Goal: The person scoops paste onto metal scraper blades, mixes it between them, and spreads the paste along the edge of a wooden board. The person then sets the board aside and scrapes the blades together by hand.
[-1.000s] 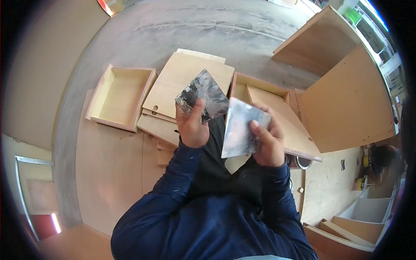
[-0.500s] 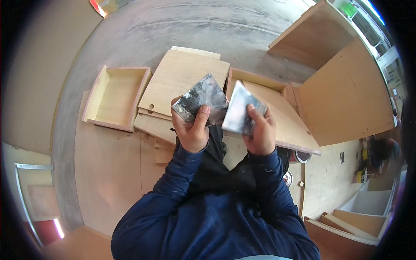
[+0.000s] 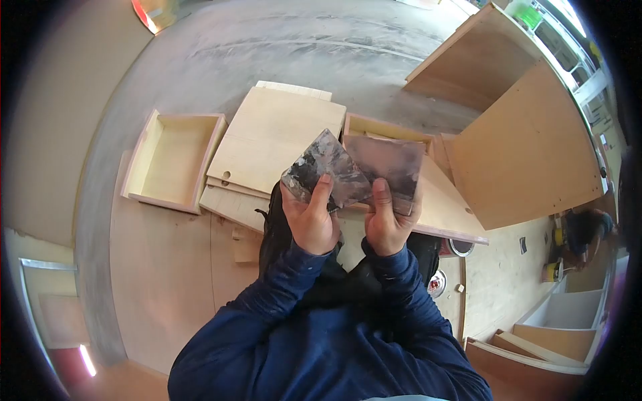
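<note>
While the person in dark blue sleeves looks down, two flat, squarish plates are held up side by side in front of the lap. The left hand (image 3: pixel 311 224) grips the left plate (image 3: pixel 331 164), its thumb pressed on a face smeared with black, grey and white, one corner pointing up and away. The right hand (image 3: pixel 391 224) holds the right plate (image 3: pixel 393 160), a smoother, pinkish-grey one with darker patches, its thumb likewise flat on the face. Both sets of fingers are clamped on their plates, mostly hidden behind them. The plates overlap in view where they meet; whether they touch, I cannot tell. Beyond the hands lies a stack of pale wooden boards (image 3: pixel 274 140), with an open drawer (image 3: pixel 177 160) to its left and a second drawer (image 3: pixel 394 127) to its right, near a slanting wooden panel (image 3: pixel 445 207). Farther right stands a large wooden cabinet (image 3: pixel 528 147). Near the right knee are an open tin (image 3: pixel 460 248) and a round lid (image 3: pixel 437 284). At the far right, another person (image 3: pixel 585 234) is bent low beside a yellow-banded container (image 3: pixel 552 272).
</note>
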Motion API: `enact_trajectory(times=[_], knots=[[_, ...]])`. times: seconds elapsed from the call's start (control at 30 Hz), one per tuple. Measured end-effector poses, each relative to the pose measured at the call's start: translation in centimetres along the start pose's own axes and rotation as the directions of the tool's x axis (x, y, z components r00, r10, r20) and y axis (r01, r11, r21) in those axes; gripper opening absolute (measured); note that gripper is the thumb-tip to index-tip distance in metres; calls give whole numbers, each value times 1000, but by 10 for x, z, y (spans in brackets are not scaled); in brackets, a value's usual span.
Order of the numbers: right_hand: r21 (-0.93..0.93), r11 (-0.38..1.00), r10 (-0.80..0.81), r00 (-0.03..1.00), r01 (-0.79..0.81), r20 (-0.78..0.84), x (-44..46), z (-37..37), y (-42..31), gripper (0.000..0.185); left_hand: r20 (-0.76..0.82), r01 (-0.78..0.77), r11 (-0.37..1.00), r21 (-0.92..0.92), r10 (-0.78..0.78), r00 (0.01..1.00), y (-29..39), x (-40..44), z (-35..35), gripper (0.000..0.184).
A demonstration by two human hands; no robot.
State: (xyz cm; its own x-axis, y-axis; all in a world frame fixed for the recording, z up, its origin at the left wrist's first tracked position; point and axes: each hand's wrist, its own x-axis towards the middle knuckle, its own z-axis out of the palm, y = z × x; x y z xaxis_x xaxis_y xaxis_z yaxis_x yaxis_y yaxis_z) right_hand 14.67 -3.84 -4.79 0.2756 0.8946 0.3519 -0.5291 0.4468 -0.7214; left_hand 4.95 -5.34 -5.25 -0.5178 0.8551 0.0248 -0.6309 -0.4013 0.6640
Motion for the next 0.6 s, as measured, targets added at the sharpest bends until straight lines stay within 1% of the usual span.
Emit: enact_trajectory(times=[0.03, 0.07, 0.1, 0.13, 0.17, 0.2, 0.23, 0.27, 0.3, 0.33, 0.37, 0.4, 0.43, 0.47, 0.5, 0.53, 0.57, 0.6], knots=[[-221, 972, -32, 978, 78, 205, 4, -11, -4, 33, 6, -41, 999, 27, 40, 999, -2, 1, -4, 35], [-408, 892, -15, 913, 196, 407, 5, -19, -7, 30, 12, -80, 995, 53, 80, 997, -4, 1, -7, 35], [-411, 892, -3, 911, 188, 412, 4, -24, -7, 30, 19, -119, 990, 79, 118, 993, -5, 1, -10, 34], [-480, 854, 32, 900, 201, 434, 3, -27, -7, 27, 31, -159, 982, 105, 157, 987, -4, 0, -12, 33], [-546, 809, 67, 889, 217, 452, 3, -29, -7, 23, 23, -158, 982, 106, 157, 987, -1, -1, -13, 33], [-550, 808, 75, 889, 212, 453, 6, -31, -9, 23, 8, -146, 953, 267, 150, 989, 6, -3, -11, 32], [-605, 721, 75, 831, 337, 552, 11, -32, -11, 22, -6, -128, 899, 420, 143, 990, 13, -5, -9, 31], [-632, 621, 86, 760, 465, 644, 15, -33, -13, 22, -8, -125, 899, 419, 142, 990, 18, -6, -7, 31], [-633, 620, 89, 760, 464, 644, 16, -36, -15, 22, 33, -160, 869, 468, 164, 986, 23, -7, -5, 31], [-675, 657, 231, 762, 335, 604, 15, -40, -16, 21, 76, -194, 835, 515, 181, 981, 27, -9, -4, 30], [-712, 673, 369, 743, 201, 559, 15, -43, -18, 21, 77, -191, 836, 515, 177, 981, 31, -9, -3, 30], [-715, 671, 370, 746, 198, 554, 17, -43, -22, 21, 84, -147, 833, 533, 120, 989, 34, -10, -2, 31], [-721, 664, 418, 700, 200, 579, 20, -41, -27, 24, 91, -101, 828, 551, 61, 994, 36, -11, -3, 31], [-727, 657, 464, 652, 201, 600, 23, -41, -30, 27, 92, -96, 828, 553, 54, 994, 38, -9, -6, 31], [-730, 655, 465, 658, 195, 592, 26, -44, -32, 27, 157, -92, 809, 581, 0, 988, 39, -6, -9, 31], [-724, 682, 527, 621, 99, 581, 27, -48, -34, 30, 218, -89, 789, 608, -59, 974, 39, -4, -13, 31], [-715, 699, 584, 575, 1, 573, 27, -53, -37, 33, 218, -80, 786, 613, -70, 973, 35, -4, -19, 31], [-731, 683, 589, 582, 12, 561, 23, -68, -30, 37, 245, -140, 831, 539, 5, 970, 26, -2, -27, 31]])
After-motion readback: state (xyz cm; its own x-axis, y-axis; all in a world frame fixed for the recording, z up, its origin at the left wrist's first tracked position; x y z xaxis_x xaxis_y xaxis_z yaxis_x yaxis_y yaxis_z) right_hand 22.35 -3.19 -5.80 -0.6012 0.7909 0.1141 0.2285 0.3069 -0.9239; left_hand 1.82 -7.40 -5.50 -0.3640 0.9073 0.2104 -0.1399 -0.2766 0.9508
